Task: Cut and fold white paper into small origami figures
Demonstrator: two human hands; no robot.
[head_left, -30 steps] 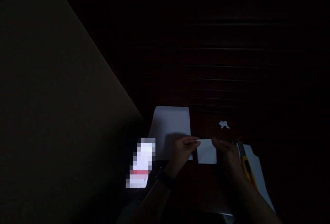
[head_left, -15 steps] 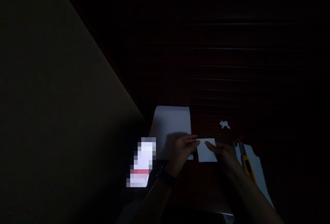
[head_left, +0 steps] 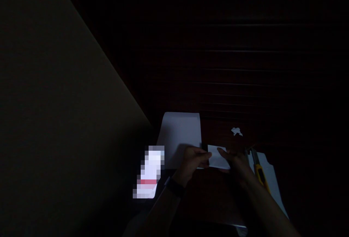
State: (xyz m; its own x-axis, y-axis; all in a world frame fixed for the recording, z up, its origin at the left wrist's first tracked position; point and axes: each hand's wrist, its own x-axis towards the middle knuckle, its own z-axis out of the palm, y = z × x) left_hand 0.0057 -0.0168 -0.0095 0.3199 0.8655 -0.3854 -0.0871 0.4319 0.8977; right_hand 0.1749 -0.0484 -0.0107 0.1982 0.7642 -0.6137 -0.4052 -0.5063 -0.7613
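A small white piece of paper (head_left: 217, 157) is held between my two hands above the dark table. My left hand (head_left: 193, 160), with a dark band on its wrist, pinches the paper's left edge between thumb and fingers. On the other side my right hand (head_left: 236, 162) grips the right edge, its thumb lying on the upper face near the top and a finger showing under the lower corner. Whether the paper is one layer or folded, I cannot tell in this dim light. A larger white sheet (head_left: 182, 129) lies just behind my left hand.
A lit phone screen (head_left: 151, 171), blurred out, glows at the left. A small folded white paper shape (head_left: 236, 131) lies behind my right hand. To the right, a yellow utility knife (head_left: 260, 173) rests on more white paper (head_left: 274, 182). A wall (head_left: 81, 120) rises at the left.
The small paper has tilted and its lower edge has come up, so it looks shorter. The left fingers have curled in at its left edge. The view has shifted slightly.
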